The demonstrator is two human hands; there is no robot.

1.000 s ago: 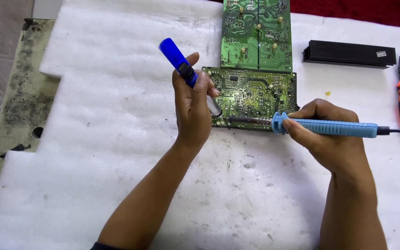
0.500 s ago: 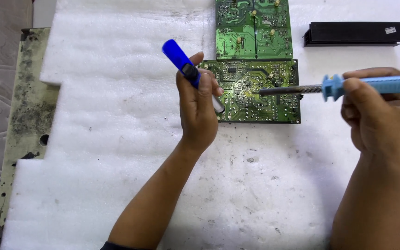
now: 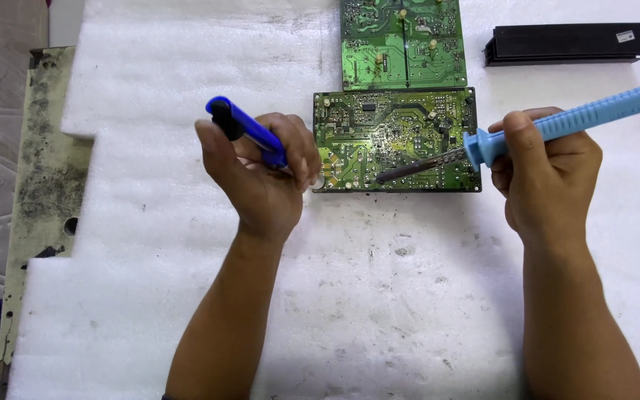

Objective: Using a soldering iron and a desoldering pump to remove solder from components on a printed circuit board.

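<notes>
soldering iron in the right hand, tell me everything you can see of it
The soldering iron has a ribbed light-blue handle that looks like plastic, with a flared collar at the front and a dark metal shaft ending in a tip. The right hand grips the handle near the collar. It lies at a slant, its rear end up and to the right, the tip low and left over the near circuit board; whether the tip touches the board cannot be told.

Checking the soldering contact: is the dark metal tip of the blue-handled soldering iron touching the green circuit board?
Cannot tell. The head view shows the soldering iron tip lying over the nearer green circuit board, but from above no contact or gap is plain.
</notes>
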